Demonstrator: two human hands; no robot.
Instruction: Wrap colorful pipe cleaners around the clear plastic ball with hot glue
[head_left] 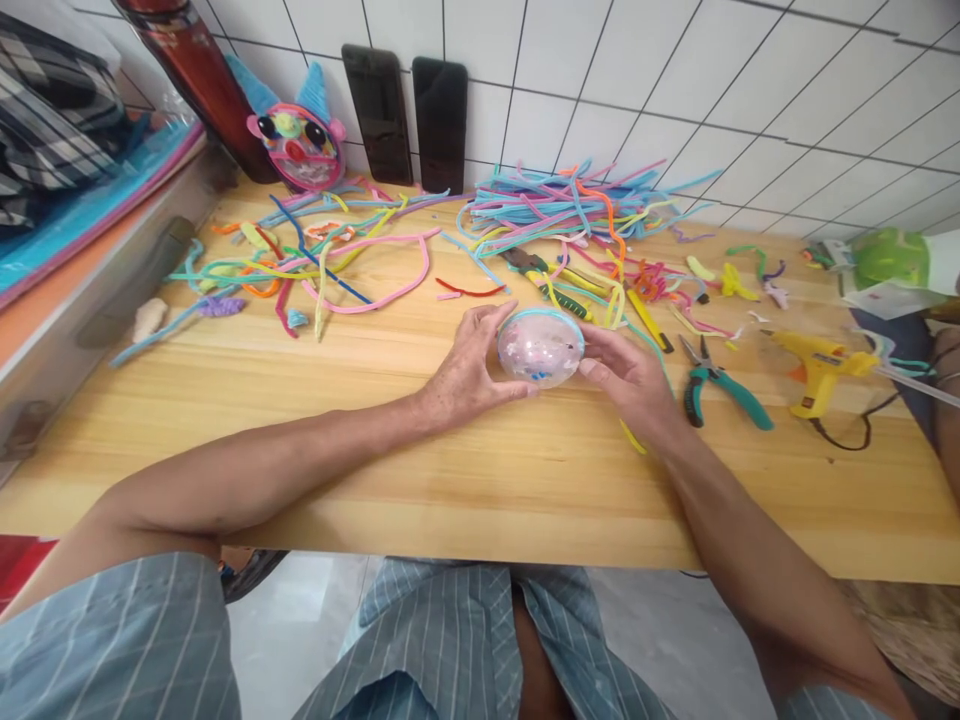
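Between both hands, just above or on the wooden table, is a round clear plastic shell (540, 352) with a light blue pipe cleaner along its upper rim. Small pink and blue specks show in or through it. My left hand (474, 362) is curled around its left side, thumb along the lower edge. On the right side, the fingers and thumb of my right hand (628, 378) pinch the rim. Behind the shell lie green-handled pliers (551, 285). A yellow pipe cleaner (632, 437) sticks out below my right hand.
Pipe cleaners (570, 205) are heaped by the tiled wall, others strewn left (375, 245). Two phones (440, 125) lean there beside a decorated face figure (300, 150) and red flask (202, 90). Rightward lie teal pliers (724, 385), a yellow cutter (649, 320) and a glue gun (821, 368).
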